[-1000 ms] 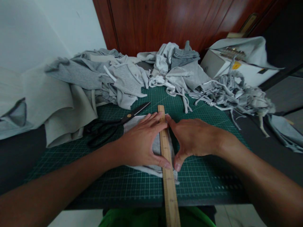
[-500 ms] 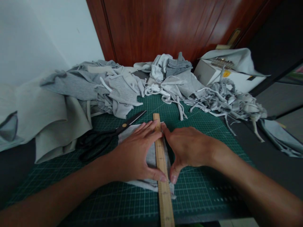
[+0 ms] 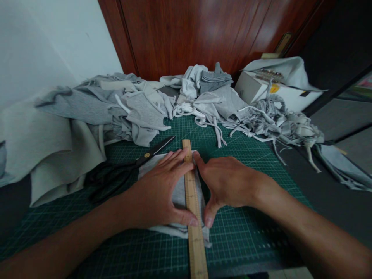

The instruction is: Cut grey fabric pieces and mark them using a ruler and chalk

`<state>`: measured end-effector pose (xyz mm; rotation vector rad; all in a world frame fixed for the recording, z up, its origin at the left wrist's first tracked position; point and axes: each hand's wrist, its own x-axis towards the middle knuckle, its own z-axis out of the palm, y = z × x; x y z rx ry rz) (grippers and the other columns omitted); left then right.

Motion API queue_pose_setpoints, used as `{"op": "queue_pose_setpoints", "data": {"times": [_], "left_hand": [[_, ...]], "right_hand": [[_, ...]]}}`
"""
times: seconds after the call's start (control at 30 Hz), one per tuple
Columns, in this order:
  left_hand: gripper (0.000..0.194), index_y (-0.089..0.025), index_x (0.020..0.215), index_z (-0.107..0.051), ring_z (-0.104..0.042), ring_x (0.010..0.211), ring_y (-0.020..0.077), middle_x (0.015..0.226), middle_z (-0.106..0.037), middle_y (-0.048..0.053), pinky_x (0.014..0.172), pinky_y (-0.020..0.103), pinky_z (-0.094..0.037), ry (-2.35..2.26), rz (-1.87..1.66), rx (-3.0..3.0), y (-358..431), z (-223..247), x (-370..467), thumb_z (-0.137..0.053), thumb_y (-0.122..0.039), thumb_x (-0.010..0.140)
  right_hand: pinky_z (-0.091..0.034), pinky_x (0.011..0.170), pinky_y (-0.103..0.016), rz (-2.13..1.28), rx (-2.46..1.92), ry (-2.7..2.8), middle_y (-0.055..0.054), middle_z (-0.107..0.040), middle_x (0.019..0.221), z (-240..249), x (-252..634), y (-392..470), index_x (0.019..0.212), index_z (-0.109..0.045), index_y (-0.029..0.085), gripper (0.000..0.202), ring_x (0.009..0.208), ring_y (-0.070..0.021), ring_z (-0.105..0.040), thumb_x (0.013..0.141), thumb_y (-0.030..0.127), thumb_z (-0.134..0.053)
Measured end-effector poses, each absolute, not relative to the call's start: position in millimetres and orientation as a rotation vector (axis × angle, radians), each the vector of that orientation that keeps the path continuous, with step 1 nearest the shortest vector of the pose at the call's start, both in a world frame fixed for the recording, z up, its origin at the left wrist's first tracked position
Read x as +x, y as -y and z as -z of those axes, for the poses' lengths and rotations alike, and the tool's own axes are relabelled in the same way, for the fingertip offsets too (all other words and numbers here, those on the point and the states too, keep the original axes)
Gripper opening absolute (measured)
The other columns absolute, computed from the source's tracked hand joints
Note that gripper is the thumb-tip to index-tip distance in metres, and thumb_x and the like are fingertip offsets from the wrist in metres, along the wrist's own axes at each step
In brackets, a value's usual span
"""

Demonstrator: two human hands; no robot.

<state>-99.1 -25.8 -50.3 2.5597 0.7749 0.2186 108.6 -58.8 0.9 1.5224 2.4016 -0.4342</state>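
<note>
A wooden ruler lies lengthwise over a folded piece of grey fabric on a green cutting mat. My left hand rests with fingers spread on the fabric, its fingertips and thumb pressing on the ruler. Along the ruler's right side, my right hand touches the fabric's edge with its forefinger and thumb held apart. Black fabric scissors lie partly under the left forearm's far side, blades slightly apart and pointing away to the right.
Grey fabric scraps are heaped along the back and left. A tangle of fabric strips lies at the right, in front of a white box. Behind stands a brown wooden door, with a white wall beside it.
The whole view has shifted slightly, so things sit a little further left. Both hands keep nearly the same places on the ruler and fabric.
</note>
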Motion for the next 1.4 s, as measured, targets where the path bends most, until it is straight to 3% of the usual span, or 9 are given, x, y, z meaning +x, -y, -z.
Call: {"op": "queue_pose_setpoints", "data": {"times": [0.17,0.4,0.73,1.13,1.4], "left_hand": [[0.114,-0.016,0.158,-0.044,-0.017,0.165,0.0411,0.177,-0.024,0.017,0.135,0.057,-0.014,-0.728,-0.218,2.577,25.8,49.2,-98.2,-0.079,-0.080,0.071],[0.124,-0.014,0.159,-0.042,-0.015,0.166,0.0389,0.176,-0.022,0.023,0.134,0.058,-0.011,-0.714,-0.204,2.585,18.9,50.2,-95.4,-0.079,-0.086,0.065],[0.125,-0.013,0.159,-0.041,-0.014,0.166,0.0366,0.176,-0.021,0.023,0.134,0.056,-0.011,-0.729,-0.165,2.634,18.6,50.1,-95.2,-0.079,-0.086,0.065],[0.129,-0.010,0.161,-0.039,-0.012,0.166,0.0377,0.177,-0.017,0.024,0.134,0.058,-0.010,-0.729,-0.226,2.651,22.8,56.5,-94.0,-0.075,-0.089,0.066],[0.123,-0.017,0.160,-0.044,-0.012,0.166,0.0385,0.178,-0.019,0.021,0.134,0.060,-0.012,-0.813,-0.221,2.618,27.2,57.3,-96.5,-0.076,-0.089,0.066]], "right_hand": [[-0.058,0.085,-0.041,0.424,1.538,-2.388,-0.029,-0.079,0.118,0.0,109.2,60.1,0.166,-0.026,-0.007,0.159,0.110,-0.0446,-0.076,0.047,0.073,-0.096],[-0.060,0.083,-0.044,0.403,1.572,-2.350,-0.031,-0.078,0.121,0.0,107.8,58.7,0.165,-0.027,-0.009,0.164,0.109,-0.0473,-0.076,0.043,0.074,-0.096],[-0.059,0.089,-0.046,0.376,1.574,-2.300,-0.033,-0.075,0.128,-4.5,107.4,63.1,0.167,-0.023,-0.006,0.158,0.115,-0.0477,-0.074,0.052,0.074,-0.094],[-0.059,0.083,-0.045,0.395,1.614,-2.317,-0.032,-0.078,0.119,2.3,113.5,69.1,0.168,-0.018,-0.006,0.159,0.109,-0.0467,-0.075,0.054,0.077,-0.093],[-0.058,0.081,-0.045,0.397,1.641,-2.322,-0.030,-0.078,0.113,3.2,113.8,70.9,0.168,-0.022,-0.006,0.153,0.107,-0.0465,-0.075,0.059,0.077,-0.090]]}}
